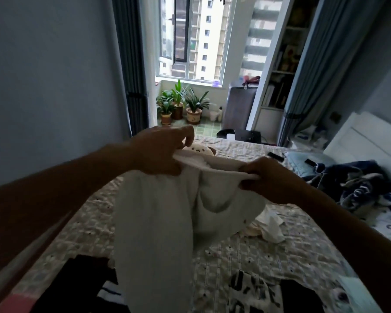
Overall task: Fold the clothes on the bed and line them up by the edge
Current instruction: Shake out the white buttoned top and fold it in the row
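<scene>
Left grip (pixel 160 152) and right grip (pixel 266 177) are pinching the white garment (pixel 158 222) by its top edge; its seemingly twisted drape is risking a crooked fold.

Far in my view: daylit window (pixel 194 37) between blue curtains (pixel 131 64), potted plants (pixel 178 102) beneath; bookshelf (pixel 280 64) far right, grey-blue wall (pixel 50 75) left, quilted bed (pixel 280 245) near.
</scene>
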Tool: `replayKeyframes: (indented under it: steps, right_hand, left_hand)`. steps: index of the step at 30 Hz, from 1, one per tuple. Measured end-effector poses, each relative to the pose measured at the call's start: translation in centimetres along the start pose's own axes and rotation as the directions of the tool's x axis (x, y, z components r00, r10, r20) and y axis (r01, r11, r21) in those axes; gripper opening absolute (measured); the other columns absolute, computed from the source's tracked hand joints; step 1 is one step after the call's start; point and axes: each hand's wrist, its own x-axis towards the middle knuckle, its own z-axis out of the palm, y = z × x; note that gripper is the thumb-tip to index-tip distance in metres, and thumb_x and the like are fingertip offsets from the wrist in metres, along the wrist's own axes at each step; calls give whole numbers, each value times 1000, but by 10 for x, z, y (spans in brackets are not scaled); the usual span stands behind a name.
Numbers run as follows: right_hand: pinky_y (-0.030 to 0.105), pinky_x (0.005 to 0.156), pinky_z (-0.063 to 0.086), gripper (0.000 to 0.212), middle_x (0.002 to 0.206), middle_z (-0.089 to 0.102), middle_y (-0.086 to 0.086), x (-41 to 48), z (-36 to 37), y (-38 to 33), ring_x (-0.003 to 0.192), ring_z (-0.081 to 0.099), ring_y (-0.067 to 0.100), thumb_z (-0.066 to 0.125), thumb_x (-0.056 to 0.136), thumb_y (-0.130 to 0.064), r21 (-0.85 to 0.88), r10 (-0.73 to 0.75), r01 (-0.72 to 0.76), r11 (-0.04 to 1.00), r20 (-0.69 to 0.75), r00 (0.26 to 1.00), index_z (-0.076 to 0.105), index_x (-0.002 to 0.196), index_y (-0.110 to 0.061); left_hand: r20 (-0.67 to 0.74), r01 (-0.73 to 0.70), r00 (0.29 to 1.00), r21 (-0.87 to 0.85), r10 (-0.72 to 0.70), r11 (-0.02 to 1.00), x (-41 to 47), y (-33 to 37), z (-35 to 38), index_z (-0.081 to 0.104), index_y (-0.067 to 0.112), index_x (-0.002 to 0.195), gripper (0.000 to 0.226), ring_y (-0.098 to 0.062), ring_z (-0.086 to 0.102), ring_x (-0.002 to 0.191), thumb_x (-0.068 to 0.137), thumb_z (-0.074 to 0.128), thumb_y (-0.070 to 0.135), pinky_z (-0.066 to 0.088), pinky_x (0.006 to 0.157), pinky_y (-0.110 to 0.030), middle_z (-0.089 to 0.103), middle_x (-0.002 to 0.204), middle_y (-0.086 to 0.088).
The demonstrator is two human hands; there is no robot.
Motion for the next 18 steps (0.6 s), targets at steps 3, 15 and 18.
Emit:
replayKeyframes:
  steps: [3, 15, 18]
  right_hand:
    - [37, 74, 53, 4, 92, 72, -10, 11, -42, -12, 85, 67, 10, 72, 86, -28, -52, -90, 86, 995, -79, 993, 75, 86, -29]
    - [28, 69, 52, 24, 74, 63, -16, 5, -124, -6, 71, 61, 3, 71, 83, -42, -222, -47, 18, 975, -129, 991, 77, 95, -21]
    - [19, 58, 40, 18, 69, 65, -10, -14, -141, 9, 61, 60, 1, 71, 82, -44, -200, -17, -23, 980, -197, 980, 75, 81, -26]
  left_hand:
    - [-59, -25, 998, -83, 21, 996, -16, -33, 3, 41, 27, 101, 44, -7, 52, 74, 79, 78, 35, 43, 62, -29, 54, 88, 16]
    - [-7, 37, 999, -135, -38, 990, 10, -61, 20, 75, 25, 99, 33, -13, 68, 83, 84, 55, 48, 51, 76, -31, 75, 93, 3]
    - [-74, 21, 997, -194, -36, 981, 32, -54, -4, 71, 16, 74, 36, -3, 62, 63, 86, 58, 48, 43, 56, -21, 67, 69, 7]
